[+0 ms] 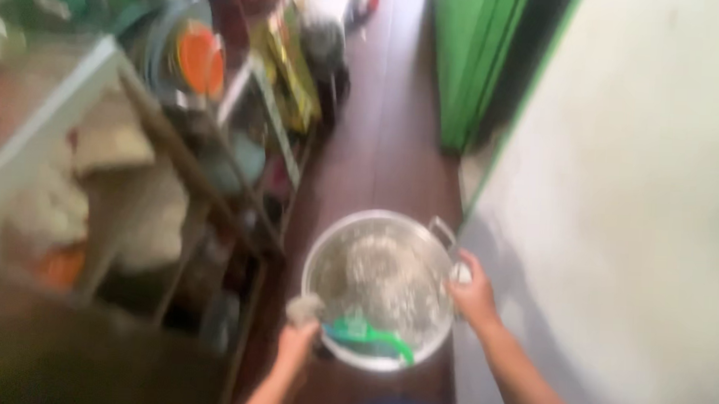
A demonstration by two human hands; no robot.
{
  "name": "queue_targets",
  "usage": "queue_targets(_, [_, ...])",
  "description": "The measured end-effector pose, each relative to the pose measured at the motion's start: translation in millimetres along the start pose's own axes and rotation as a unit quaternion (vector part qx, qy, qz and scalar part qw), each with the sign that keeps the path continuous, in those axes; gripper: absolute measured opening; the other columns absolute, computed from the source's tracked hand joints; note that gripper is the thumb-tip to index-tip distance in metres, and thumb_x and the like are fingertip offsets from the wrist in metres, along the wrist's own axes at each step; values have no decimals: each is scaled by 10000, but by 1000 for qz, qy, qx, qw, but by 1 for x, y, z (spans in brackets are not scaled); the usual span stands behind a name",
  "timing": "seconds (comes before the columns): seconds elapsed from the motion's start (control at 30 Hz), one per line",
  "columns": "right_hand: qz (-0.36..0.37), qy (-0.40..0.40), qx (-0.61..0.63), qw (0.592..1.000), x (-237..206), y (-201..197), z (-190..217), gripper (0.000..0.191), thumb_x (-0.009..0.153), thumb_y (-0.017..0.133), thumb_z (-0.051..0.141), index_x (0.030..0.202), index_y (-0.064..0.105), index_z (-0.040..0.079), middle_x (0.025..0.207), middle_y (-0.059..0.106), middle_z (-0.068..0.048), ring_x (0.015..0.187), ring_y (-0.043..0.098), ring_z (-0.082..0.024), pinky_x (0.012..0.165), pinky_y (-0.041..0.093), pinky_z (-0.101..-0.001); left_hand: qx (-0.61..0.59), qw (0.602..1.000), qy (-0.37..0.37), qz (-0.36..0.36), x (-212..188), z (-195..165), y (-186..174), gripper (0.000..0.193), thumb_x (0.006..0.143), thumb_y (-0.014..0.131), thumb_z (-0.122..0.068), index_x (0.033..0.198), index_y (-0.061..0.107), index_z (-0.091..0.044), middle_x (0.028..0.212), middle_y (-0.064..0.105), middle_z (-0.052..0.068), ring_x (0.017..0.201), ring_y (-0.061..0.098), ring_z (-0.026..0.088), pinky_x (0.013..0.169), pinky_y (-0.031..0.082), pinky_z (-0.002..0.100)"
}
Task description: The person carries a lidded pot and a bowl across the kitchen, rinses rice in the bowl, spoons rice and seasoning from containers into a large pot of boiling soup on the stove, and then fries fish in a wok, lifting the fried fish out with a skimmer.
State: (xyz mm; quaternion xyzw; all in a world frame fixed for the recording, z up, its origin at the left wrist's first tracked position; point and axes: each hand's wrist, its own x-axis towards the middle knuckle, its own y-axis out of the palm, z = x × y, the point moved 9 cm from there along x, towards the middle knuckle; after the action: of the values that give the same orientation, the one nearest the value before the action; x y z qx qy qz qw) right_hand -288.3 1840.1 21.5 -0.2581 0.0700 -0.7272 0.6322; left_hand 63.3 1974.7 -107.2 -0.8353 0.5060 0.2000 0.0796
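Observation:
A large round metal pot (380, 285) is carried low over a dark red-brown floor, its inside wet and speckled. My right hand (472, 296) grips the pot's right rim next to a metal handle. My left hand (298, 341) holds the near left rim together with a grey lump, perhaps a sponge (303, 307). A green utensil (368, 336) lies along the pot's near inside edge. The whole view is blurred by motion.
A cluttered rack (241, 148) with plates, an orange dish (200, 58) and packets stands along the left. A pale wall (634, 206) runs down the right, with a green door (471, 61) farther ahead. A narrow strip of floor (382, 138) leads forward between them.

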Motion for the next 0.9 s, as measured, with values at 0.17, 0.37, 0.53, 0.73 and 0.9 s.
queue_targets(0.17, [29, 101, 16, 994, 129, 30, -38, 752, 670, 812, 100, 1389, 592, 112, 1064, 753, -156, 949, 706, -249, 884, 548, -370, 4, 1000, -20, 8, 110, -57, 63, 316, 769, 672, -194, 1045, 691, -42, 898, 684, 84, 772, 649, 203, 666, 532, 395])
queue_targets(0.37, [-4, -2, 13, 1000, 298, 86, -63, 735, 667, 813, 64, 1363, 576, 58, 1150, 711, -130, 984, 681, -205, 867, 535, -346, 32, 995, 85, 35, 277, -132, 128, 304, 784, 681, -225, 1007, 720, -22, 873, 705, 84, 760, 644, 185, 681, 527, 354])
queue_targets(0.53, [-16, 34, 22, 999, 424, 131, -90, 730, 683, 796, 49, 1380, 579, 46, 1094, 722, -130, 927, 681, -177, 842, 547, -331, 92, 986, 133, 49, 412, -209, 175, 343, 729, 693, -223, 1027, 718, -56, 915, 742, 51, 798, 676, 145, 719, 543, 319])
queue_targets(0.73, [-28, 111, 38, 993, 572, 170, -122, 738, 710, 783, 84, 1419, 577, 72, 1034, 725, -138, 863, 667, -189, 786, 554, -333, 50, 994, -2, 101, 540, -269, 243, 273, 757, 656, -193, 965, 671, -16, 735, 666, 152, 501, 614, 247, 454, 483, 380])
queue_targets(0.9, [-42, 61, 37, 997, 692, 202, -164, 737, 702, 791, 98, 1404, 573, 60, 1094, 717, -115, 924, 679, -169, 822, 549, -314, 44, 994, -18, 93, 649, -300, 297, 258, 753, 656, -189, 962, 659, -39, 736, 663, 142, 487, 613, 227, 437, 470, 363])
